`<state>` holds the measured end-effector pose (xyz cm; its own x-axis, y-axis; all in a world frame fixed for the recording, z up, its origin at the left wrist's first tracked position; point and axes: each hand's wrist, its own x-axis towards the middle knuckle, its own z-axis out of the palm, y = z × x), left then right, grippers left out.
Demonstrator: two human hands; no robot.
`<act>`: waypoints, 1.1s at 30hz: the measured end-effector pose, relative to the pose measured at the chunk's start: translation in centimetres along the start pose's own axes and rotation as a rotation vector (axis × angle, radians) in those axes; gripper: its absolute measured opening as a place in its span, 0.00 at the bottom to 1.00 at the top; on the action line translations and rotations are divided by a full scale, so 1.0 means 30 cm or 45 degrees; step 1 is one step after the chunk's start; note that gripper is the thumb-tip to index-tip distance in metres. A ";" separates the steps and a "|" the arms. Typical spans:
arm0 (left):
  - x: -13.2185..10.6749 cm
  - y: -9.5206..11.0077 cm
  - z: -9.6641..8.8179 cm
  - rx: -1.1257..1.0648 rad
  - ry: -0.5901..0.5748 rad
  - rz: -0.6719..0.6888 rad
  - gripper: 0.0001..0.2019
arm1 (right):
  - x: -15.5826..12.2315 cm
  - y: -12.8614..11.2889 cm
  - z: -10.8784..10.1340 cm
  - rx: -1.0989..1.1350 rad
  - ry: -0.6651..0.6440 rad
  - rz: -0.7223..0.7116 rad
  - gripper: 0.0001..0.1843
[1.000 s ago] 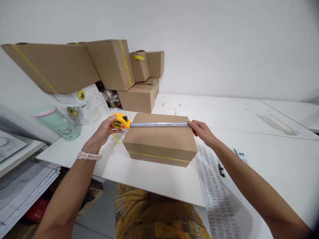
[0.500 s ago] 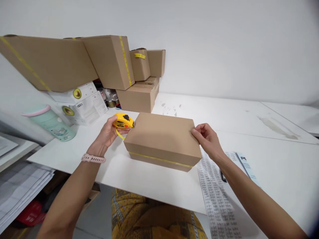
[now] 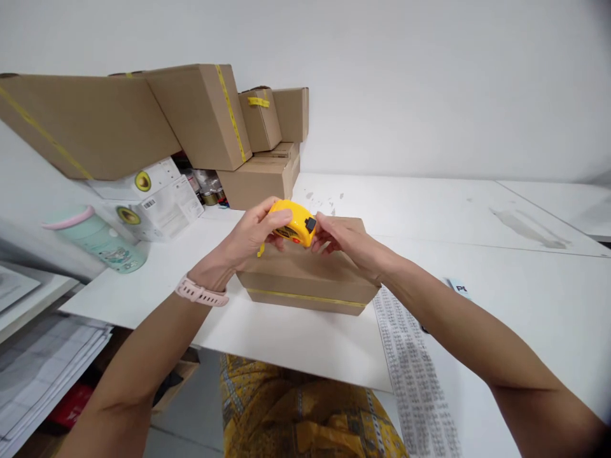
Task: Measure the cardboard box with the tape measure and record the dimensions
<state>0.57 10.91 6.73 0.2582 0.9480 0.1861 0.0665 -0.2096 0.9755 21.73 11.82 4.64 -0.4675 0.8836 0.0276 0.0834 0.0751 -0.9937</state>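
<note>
My left hand (image 3: 252,232) is closed around a yellow tape measure (image 3: 296,219) with a black button, held above a brown cardboard box (image 3: 305,273). A short yellow strap hangs below that hand. At the front end of the tape measure is my right hand (image 3: 337,235), thumb and fingers drawn together close against the case. Whatever lies between those fingertips is hidden. The box rests on the white table with a yellow tape band along its front side. My forearms and hands cover part of its top.
Several taped cardboard boxes (image 3: 200,117) are stacked at the back left over white avocado-print boxes (image 3: 165,207). A mint tumbler (image 3: 105,242) stands at the left. A printed sheet (image 3: 415,369) lies at the right of the white table (image 3: 305,343). Shelves with papers (image 3: 57,356) are at lower left.
My left hand has moved right with the tape measure, from the box's left end to above its top. My right hand has left the box's right edge and come to the tape measure's front.
</note>
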 end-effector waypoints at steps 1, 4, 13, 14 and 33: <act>0.002 -0.005 0.005 -0.002 -0.024 -0.019 0.17 | 0.002 0.006 0.003 0.011 -0.010 0.018 0.28; 0.005 -0.031 -0.026 -0.064 -0.010 -0.098 0.18 | -0.018 0.033 -0.018 0.024 -0.002 -0.017 0.26; -0.007 -0.154 -0.340 -0.213 0.466 -0.329 0.17 | -0.101 0.199 -0.289 -0.030 0.525 -0.067 0.27; -0.013 -0.171 -0.365 -0.224 0.488 -0.343 0.17 | -0.105 0.225 -0.303 -0.051 0.552 -0.064 0.27; -0.020 -0.219 -0.355 -0.388 0.430 -0.362 0.19 | -0.086 0.303 -0.259 -0.215 0.504 -0.211 0.22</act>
<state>-10.28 14.27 1.45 -0.0574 0.9920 -0.1123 -0.2075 0.0982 0.9733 30.53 13.83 -3.61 -0.1175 0.9594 0.2565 0.1935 0.2755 -0.9416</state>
